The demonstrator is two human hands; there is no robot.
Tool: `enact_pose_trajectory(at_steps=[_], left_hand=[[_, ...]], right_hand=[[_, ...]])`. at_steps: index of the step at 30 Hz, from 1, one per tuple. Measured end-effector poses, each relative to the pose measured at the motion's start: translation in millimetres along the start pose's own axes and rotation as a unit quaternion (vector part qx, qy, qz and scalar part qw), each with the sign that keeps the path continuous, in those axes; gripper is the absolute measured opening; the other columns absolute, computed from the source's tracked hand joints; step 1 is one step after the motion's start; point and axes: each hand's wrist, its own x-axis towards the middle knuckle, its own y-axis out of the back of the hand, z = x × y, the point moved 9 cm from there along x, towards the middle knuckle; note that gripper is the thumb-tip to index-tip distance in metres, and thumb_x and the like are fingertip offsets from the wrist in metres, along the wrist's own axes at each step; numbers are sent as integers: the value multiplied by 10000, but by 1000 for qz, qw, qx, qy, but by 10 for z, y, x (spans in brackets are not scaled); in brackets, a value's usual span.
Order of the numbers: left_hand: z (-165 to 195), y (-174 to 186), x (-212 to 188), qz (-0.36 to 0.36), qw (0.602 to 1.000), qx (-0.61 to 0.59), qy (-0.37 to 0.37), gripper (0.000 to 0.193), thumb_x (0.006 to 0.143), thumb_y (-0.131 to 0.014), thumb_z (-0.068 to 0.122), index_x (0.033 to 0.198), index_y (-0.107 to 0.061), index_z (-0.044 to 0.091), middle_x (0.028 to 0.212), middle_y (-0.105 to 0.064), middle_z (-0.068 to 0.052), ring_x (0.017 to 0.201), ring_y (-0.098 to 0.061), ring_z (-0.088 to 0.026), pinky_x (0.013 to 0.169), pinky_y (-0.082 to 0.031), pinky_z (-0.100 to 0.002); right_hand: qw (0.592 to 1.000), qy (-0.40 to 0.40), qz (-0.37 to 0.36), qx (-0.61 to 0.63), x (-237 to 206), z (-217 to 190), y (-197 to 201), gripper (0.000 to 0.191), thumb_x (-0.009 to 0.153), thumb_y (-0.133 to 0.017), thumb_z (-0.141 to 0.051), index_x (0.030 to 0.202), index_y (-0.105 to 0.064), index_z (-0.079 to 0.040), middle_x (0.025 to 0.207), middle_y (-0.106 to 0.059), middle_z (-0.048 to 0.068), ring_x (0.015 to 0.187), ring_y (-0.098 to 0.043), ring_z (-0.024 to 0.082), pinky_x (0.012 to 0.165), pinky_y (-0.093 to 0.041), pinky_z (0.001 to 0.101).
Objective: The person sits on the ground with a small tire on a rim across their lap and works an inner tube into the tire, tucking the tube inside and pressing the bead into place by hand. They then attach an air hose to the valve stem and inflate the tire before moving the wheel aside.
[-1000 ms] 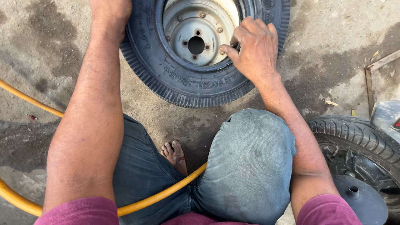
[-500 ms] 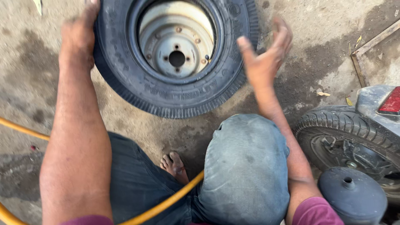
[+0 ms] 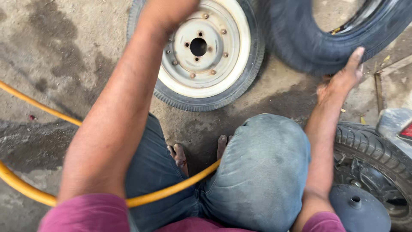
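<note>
Squatting over a stained concrete floor (image 3: 64, 51), the person has both arms out. Left hand (image 3: 169, 10) sits on the top of a wheel (image 3: 206, 56), a white steel rim with a treaded tyre lying flat on the floor just ahead of the knees; the hand is partly cut by the top edge and motion-blurred, so cannot tell if it grips or just rests. Right hand (image 3: 343, 79) is spread open, fingers (image 3: 356, 58) touching the sidewall of a loose tyre (image 3: 317, 43) at upper right, which is tilted up off the floor beside the wheel.

Around: a yellow hose (image 3: 25, 189) runs across the left floor, under the legs, between the knees. Bare toes (image 3: 180, 157) show between the jeans. Lower right, a mounted scooter tyre (image 3: 373, 150) and a dark round cap (image 3: 358, 210), with a red tail light (image 3: 405, 131) at the edge. A thin metal bar (image 3: 380, 92) lies right of the hand.

Loose tyre is cut off at top and right; its inside is hard to read. Left forearm covers the wheel's upper left.

Versus half a second back: the tyre was one unit with the rim, both hands on its sides; now the tyre is off to the right and the rim carries a narrower tyre.
</note>
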Motion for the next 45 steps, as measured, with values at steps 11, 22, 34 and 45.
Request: enact_pose_trajectory(at_steps=[11, 22, 34, 45], left_hand=[[1392, -975, -3156, -456, 882, 20, -119, 819, 688, -672, 134, 1444, -448, -88, 946, -711, -255, 894, -700, -416, 754, -585, -524], [-1409, 1511, -3254, 137, 929, -144, 312, 542, 1076, -696, 94, 1595, -560, 24, 1031, -704, -131, 761, -625, -92, 577, -471, -246], [-680, 615, -1330, -29, 981, 174, 84, 295, 962, -729, 270, 1237, -751, 166, 1180, -724, -150, 1056, -662, -375, 896, -494, -516], [-121, -1360, -791, -218, 936, 273, 38, 303, 837, -651, 119, 1119, -714, 30, 1123, -729, -197, 1066, -713, -317, 922, -571, -432]], right_hand=[[847, 63, -33, -526, 186, 694, 63, 731, 1202, -561, -373, 1719, -64, -230, 1709, 23, 387, 1598, -139, 521, 1317, -264, 544], [878, 35, -27, -477, 229, 716, 126, 713, 1198, -601, -315, 1719, -120, -239, 1739, -61, 345, 1633, -129, 476, 1334, -236, 532], [859, -136, -186, -458, -1847, 655, -1020, 377, 980, -676, -430, 924, -583, -70, 790, -597, 28, 693, -616, 162, 623, -538, 375], [838, -383, -318, -225, -2668, 1700, -1244, 748, 894, -717, -534, 1268, -512, 81, 898, -752, 251, 716, -765, 286, 591, -603, 399]])
